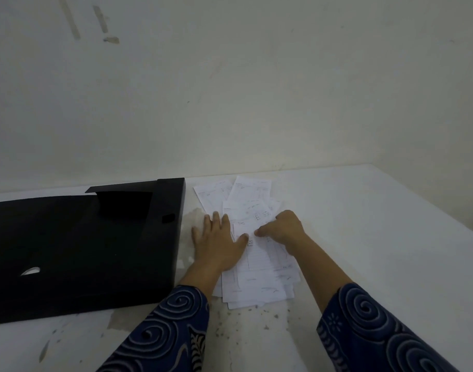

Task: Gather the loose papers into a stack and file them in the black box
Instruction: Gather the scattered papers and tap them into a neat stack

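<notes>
Several loose white papers [253, 285] with faint print lie overlapping on the white table, fanned from the far wall toward me. My left hand [219, 240] rests flat on their left edge, fingers spread, thumb on a sheet. My right hand [283, 228] curls over the middle of the pile, fingertips pressing or pinching a sheet; the exact grip is hidden. The black box [82, 251] lies open to the left of the papers, its tall side wall close beside my left hand.
The white table [377, 237] runs to the right and ends at an edge on the far right. A pale wall stands just behind the papers and box. Stains and small crumbs mark the tabletop near my sleeves [171, 331].
</notes>
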